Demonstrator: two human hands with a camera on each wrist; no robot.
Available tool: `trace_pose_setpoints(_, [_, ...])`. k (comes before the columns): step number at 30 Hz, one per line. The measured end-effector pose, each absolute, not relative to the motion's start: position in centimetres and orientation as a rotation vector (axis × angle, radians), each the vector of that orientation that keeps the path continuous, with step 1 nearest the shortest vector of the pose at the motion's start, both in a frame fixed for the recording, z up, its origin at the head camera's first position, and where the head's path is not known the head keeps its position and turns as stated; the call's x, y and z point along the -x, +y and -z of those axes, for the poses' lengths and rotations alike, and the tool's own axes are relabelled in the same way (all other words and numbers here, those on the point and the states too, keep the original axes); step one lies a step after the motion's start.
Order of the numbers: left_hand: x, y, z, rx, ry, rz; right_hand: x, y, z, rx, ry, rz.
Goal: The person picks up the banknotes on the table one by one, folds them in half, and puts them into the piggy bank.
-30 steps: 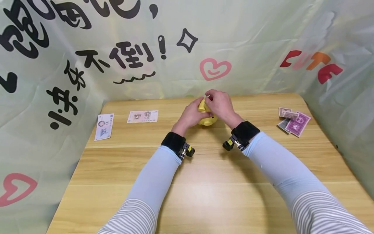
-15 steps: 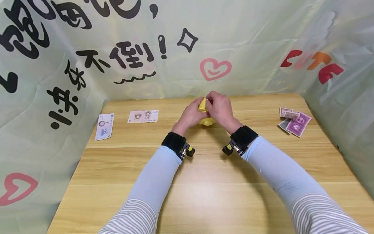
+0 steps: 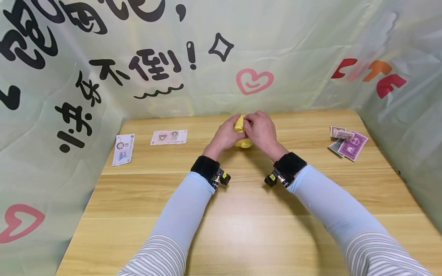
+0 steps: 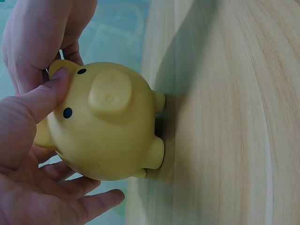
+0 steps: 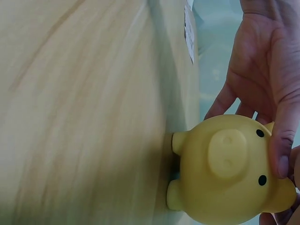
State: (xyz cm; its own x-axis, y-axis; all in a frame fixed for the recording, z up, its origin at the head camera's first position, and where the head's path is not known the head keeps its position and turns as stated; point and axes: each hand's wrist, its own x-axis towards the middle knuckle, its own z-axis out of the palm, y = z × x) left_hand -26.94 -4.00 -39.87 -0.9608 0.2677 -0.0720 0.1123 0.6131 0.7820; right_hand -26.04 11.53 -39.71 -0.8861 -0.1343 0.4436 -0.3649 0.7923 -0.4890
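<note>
A yellow piggy bank (image 3: 244,143) stands on its feet near the table's far edge, its snout and black eyes facing the person in both wrist views. My left hand (image 3: 226,135) grips it from the left; the thumb lies on its forehead between the eyes in the left wrist view, with the other fingers along its side and behind. My right hand (image 3: 261,129) has its fingers bent over the top of the piggy bank, by an ear. Those fingertips are mostly hidden behind the head, and I cannot tell whether they pinch anything.
On the wooden table (image 3: 241,230), a pinkish banknote (image 3: 169,137) and a bluish banknote (image 3: 123,149) lie flat at the left. A small overlapping pile of notes, with a purple note (image 3: 353,146) on it, lies at the right. A printed cloth (image 3: 293,57) encloses the back and sides.
My right hand has lowered slightly and closed in on the top of the piggy bank, covering more of its face in the head view. The left hand keeps its hold.
</note>
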Motion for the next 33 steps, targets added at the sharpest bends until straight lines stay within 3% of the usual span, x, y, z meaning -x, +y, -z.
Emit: trace_pose_setpoints(33, [27.0, -4.0, 39.5, -0.312, 2.649, -1.250, 25.1, 11.8, 41.1, -0.491, -2.508, -0.780])
